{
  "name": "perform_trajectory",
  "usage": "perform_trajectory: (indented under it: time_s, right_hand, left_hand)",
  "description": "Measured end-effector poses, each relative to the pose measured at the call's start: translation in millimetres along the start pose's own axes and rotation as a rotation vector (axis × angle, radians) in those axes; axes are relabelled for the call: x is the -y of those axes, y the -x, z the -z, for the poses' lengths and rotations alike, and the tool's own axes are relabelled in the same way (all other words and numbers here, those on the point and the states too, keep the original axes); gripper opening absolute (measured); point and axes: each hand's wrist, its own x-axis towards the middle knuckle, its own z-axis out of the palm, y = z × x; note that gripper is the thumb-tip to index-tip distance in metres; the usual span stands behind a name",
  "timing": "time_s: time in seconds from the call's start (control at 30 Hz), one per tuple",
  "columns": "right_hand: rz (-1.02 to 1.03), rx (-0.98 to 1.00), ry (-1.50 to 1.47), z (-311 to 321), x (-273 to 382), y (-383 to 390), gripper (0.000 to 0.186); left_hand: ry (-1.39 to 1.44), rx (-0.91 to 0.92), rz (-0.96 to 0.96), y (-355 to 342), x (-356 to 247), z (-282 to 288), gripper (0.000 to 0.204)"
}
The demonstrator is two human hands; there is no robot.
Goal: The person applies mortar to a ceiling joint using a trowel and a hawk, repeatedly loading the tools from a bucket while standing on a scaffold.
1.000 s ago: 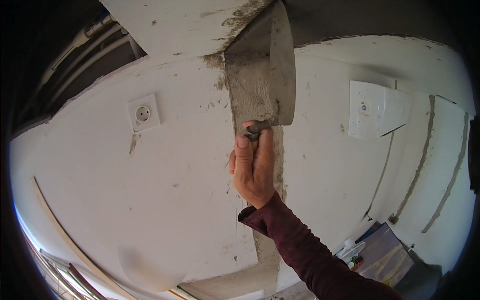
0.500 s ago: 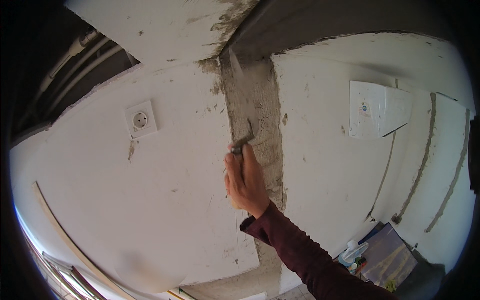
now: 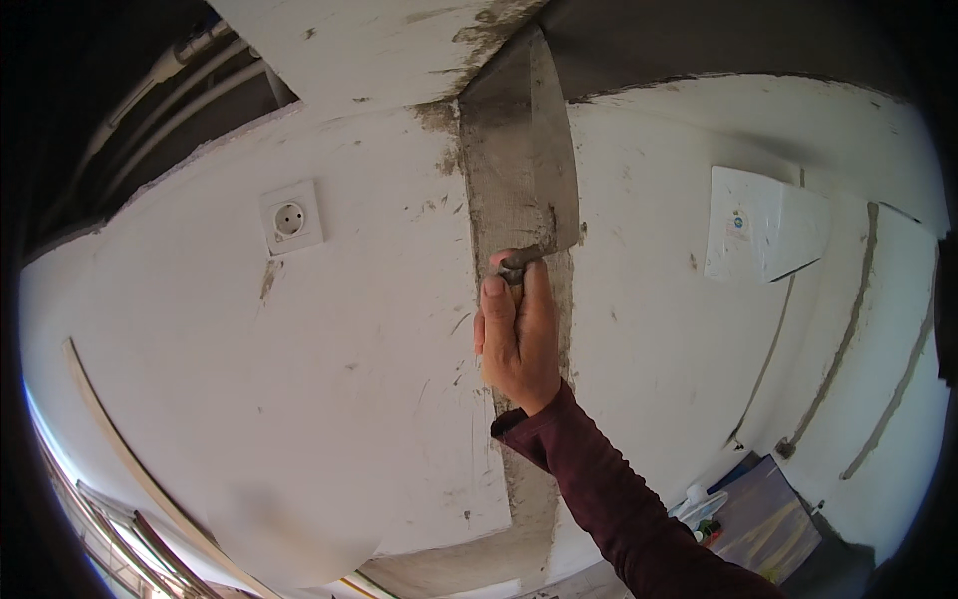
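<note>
My right hand (image 3: 524, 344), in a dark maroon sleeve (image 3: 609, 499), is closed round the handle of a trowel. The thumb lies along the handle, toward the bent metal neck. Above the fist the broad grey trowel blade (image 3: 556, 150) points up, lying over or close against a vertical strip of rough grey mortar (image 3: 499, 190) between two white wall surfaces. Its right edge reaches the border of the right-hand white surface. Whether the blade presses on the mortar I cannot tell. My left hand is out of view.
A white wall socket (image 3: 289, 218) sits to the left, pipes (image 3: 190, 110) in a dark opening above it. On the right hang a white box (image 3: 763, 225) and mortar-filled grooves (image 3: 838, 339). A wooden strip (image 3: 130, 429) leans at lower left; bottles (image 3: 702, 509) stand at lower right.
My right hand has moved slightly right and up along the strip. The trowel blade, seen thin and blurred before, now shows its broad face. The view has shifted a little.
</note>
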Motion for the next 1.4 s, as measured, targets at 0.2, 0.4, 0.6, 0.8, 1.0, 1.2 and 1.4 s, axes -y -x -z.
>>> perform_trajectory:
  time_s: [0.2, 0.4, 0.6, 0.8, 1.0, 1.2, 1.4]
  right_hand:
    - [0.052, -0.033, -0.010, -15, -14, -10, 0.026]
    - [0.045, -0.007, -0.006, -21, -39, -18, 0.028]
    - [0.066, -0.037, 0.004, -27, -55, -23, 0.028]
    - [0.071, -0.050, -0.025, -37, -67, -29, 0.026]
    - [0.114, -0.090, -0.059, -46, -76, -35, 0.025]
    - [0.065, -0.075, -0.082, -46, -74, -34, 0.024]
    - [-0.191, 0.020, 0.077, -39, -98, 9, 0.023]
  left_hand:
    - [0.128, -0.045, 0.061, 76, -83, 11, 0.060]
    - [-0.084, 0.028, 0.177, 58, -55, 19, 0.056]
    - [0.202, -0.029, 0.026, 55, -47, 13, 0.053]
    - [-0.053, 0.035, 0.185, 54, -54, 23, 0.047]
    - [-0.053, 0.037, 0.153, 52, -59, 17, 0.046]
    - [-0.060, 0.059, 0.124, 49, -68, 11, 0.044]
    - [-0.082, 0.076, 0.076, 48, -87, 10, 0.042]
